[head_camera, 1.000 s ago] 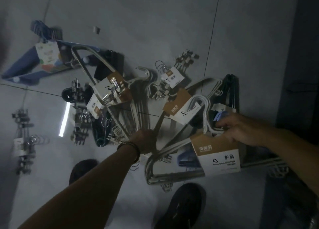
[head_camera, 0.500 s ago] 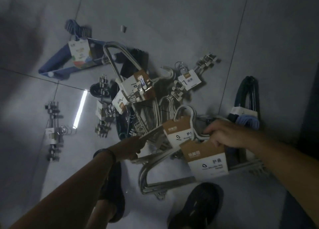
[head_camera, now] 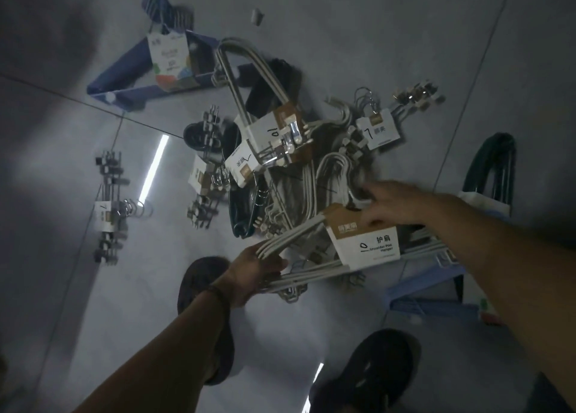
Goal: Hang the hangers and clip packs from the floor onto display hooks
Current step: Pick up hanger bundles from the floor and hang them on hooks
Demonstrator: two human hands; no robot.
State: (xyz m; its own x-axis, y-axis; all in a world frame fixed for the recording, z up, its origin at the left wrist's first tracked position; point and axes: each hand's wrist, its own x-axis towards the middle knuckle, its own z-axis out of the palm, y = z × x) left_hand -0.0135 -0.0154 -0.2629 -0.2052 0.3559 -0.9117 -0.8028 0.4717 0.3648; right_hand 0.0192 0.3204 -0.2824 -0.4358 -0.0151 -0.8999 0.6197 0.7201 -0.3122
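Observation:
A heap of hanger and clip packs lies on the grey tiled floor. My left hand [head_camera: 254, 271] grips the shoulder end of a white hanger pack [head_camera: 311, 271] with a brown-and-white label [head_camera: 364, 244]. My right hand [head_camera: 394, 204] holds the same pack at its hooks, just above the label. Behind it lie a silver hanger pack [head_camera: 246, 79] labelled 10, a clip pack [head_camera: 378, 129] labelled 7 and a blue hanger pack [head_camera: 137, 76] at the upper left.
A separate clip pack [head_camera: 107, 207] lies alone at the left. Dark green hangers [head_camera: 495, 169] sit at the right, with a light blue stool [head_camera: 436, 291] below them. My two dark shoes [head_camera: 202, 291] [head_camera: 374, 369] stand near the bottom. A ceiling light reflects off the floor.
Both hands have drawn the white labelled pack closer to me and out of the heap. My left hand moved from the middle of the pile to the pack's shoulder end.

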